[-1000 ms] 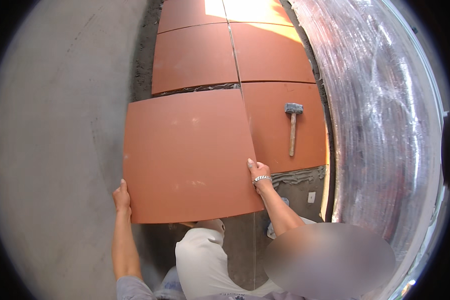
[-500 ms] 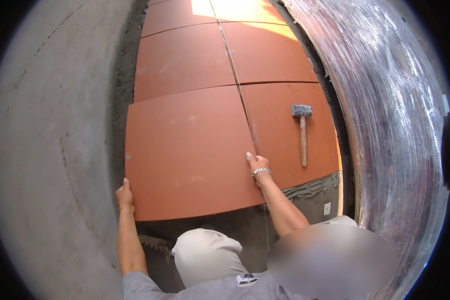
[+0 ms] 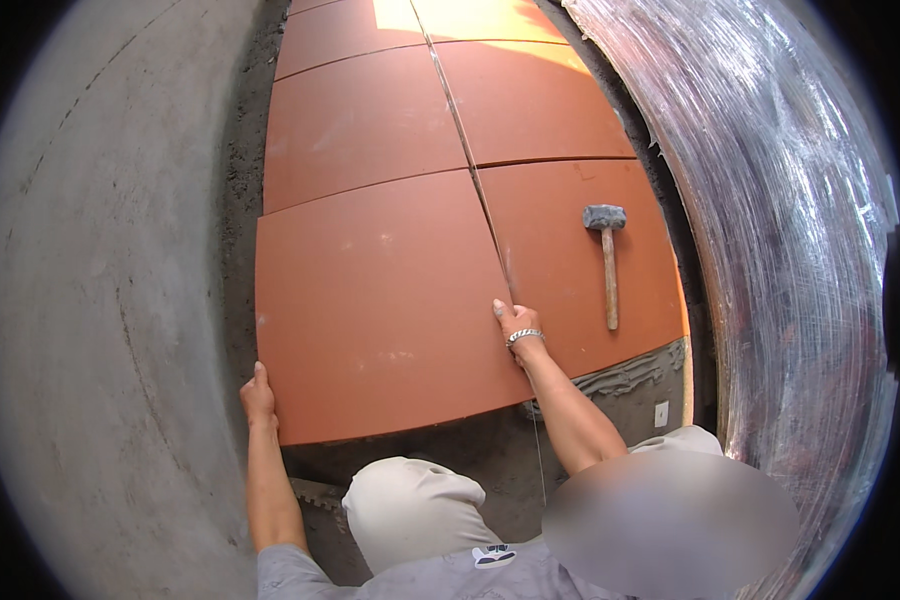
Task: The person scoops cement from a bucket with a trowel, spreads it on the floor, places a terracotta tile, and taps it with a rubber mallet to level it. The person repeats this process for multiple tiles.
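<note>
- Terracotta floor tile [image 3: 380, 310], big square one, lies nearly flat at the near end of the tiled strip, left column, its right edge tight along the joint.
- Left hand [image 3: 258, 396] grips its near-left corner, fingers curled on the edge.
- Right hand [image 3: 515, 322] grasps the right edge by the joint; bracelet [image 3: 525, 336] on the wrist.
- Rubber mallet [image 3: 607, 262] lies on the neighbouring tile [image 3: 570, 260], well apart from both hands.
- Combed grey mortar bed [image 3: 620, 385] shows along the near edge.
- Bare concrete floor [image 3: 100, 330] on the left, plastic-wrapped stack [image 3: 790, 250] on the right.
</note>
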Demonstrator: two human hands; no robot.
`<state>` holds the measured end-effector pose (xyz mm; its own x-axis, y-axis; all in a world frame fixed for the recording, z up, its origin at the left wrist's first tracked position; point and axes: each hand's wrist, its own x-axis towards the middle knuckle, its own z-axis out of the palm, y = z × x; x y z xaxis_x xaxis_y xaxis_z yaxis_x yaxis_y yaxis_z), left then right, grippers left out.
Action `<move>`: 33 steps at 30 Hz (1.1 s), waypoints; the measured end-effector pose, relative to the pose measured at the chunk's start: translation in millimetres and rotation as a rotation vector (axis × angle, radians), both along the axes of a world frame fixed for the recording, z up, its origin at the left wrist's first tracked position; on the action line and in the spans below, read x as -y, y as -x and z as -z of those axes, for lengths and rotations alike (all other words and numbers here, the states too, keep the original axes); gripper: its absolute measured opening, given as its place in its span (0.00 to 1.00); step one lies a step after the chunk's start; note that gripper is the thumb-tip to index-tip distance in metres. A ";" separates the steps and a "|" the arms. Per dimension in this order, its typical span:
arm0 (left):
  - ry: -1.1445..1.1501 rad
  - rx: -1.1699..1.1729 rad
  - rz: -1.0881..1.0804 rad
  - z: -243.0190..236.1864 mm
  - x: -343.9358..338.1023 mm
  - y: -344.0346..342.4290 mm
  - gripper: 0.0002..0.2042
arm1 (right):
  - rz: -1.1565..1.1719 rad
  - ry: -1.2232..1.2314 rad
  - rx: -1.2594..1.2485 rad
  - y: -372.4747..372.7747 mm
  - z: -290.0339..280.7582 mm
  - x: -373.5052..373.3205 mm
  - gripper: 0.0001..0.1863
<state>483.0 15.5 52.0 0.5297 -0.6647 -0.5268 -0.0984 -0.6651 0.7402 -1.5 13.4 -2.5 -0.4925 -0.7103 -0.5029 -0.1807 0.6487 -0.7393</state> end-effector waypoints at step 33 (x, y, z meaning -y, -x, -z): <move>-0.064 0.085 0.049 49.7 2.2 -19.8 0.21 | -0.338 -0.320 -0.339 11.4 -30.9 5.4 0.29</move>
<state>502.8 13.4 2.4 0.5420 -0.6573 -0.5235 -0.1931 -0.7037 0.6837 -13.0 8.0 28.4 -0.4358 -0.6949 -0.5720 -0.6097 0.6954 -0.3804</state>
